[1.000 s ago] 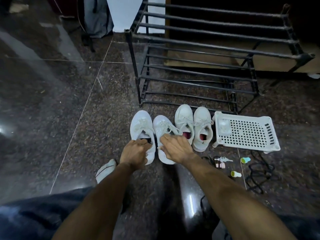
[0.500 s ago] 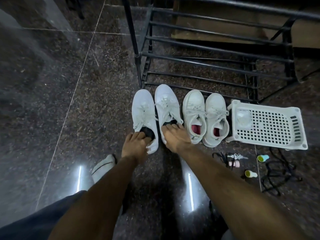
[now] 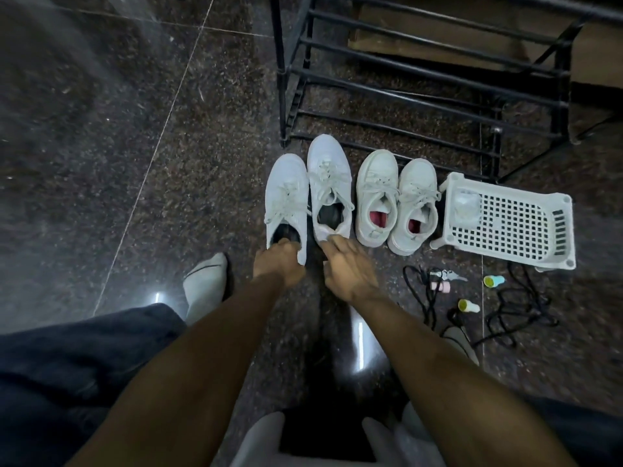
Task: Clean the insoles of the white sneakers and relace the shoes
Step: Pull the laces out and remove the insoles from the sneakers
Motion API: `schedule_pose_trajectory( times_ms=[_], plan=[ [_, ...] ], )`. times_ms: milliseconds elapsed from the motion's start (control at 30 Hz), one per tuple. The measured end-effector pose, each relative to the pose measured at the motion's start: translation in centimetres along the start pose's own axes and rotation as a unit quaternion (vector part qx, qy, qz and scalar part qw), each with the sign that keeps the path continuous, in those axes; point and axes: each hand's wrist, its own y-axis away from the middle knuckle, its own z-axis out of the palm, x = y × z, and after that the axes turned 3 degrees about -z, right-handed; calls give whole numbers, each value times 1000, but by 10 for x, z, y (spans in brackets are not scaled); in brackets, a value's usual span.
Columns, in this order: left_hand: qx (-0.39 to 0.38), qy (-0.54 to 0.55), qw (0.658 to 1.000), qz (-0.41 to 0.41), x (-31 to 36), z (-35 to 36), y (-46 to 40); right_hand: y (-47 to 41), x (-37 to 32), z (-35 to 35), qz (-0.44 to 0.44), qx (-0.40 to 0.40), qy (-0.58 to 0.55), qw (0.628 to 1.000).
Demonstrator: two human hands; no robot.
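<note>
On the polished speckled stone floor (image 3: 101, 163), a grey-socked foot (image 3: 205, 284) rests at left. Four white lace-up sneakers stand in a row before a black metal shoe rack (image 3: 421, 79). The left hand (image 3: 278, 264) curls its fingers over the heel of the first dark-lined sneaker (image 3: 286, 200); the right hand (image 3: 347, 264) grips the heel of the second dark-lined sneaker (image 3: 330, 183). Two pink-lined sneakers (image 3: 397, 200) follow, then one perforated white plastic basket (image 3: 505, 224), two yellow-capped bottles (image 3: 468, 305) and tangled black cord (image 3: 515, 311).
</note>
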Motion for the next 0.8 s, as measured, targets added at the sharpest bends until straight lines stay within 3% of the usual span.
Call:
schedule_pose_trajectory(
  times_ms=[167,267,333,400,467,533,633,800],
  plan=[
    [-142,145,979,-16,-12,25,44,34,-12,20,142,-108,-155,972],
    [-216,308,924,-63,-21,50,68,56,-22,33,179,-176,-201,947],
    [-132,380,905,-139,-25,64,82,70,-28,41,173,-195,-196,945],
    [18,367,907,-207,-27,71,91,78,-34,46,169,-200,-188,947],
    [99,369,889,-253,-25,68,99,82,-40,46,173,-198,-187,946],
    [77,385,884,-254,-24,70,97,84,-45,45,176,-200,-180,947],
    [-2,365,903,-225,-23,72,90,85,-49,44,178,-201,-146,952],
    [21,236,961,-141,-21,72,82,85,-55,46,175,-195,-108,959]
  ],
)
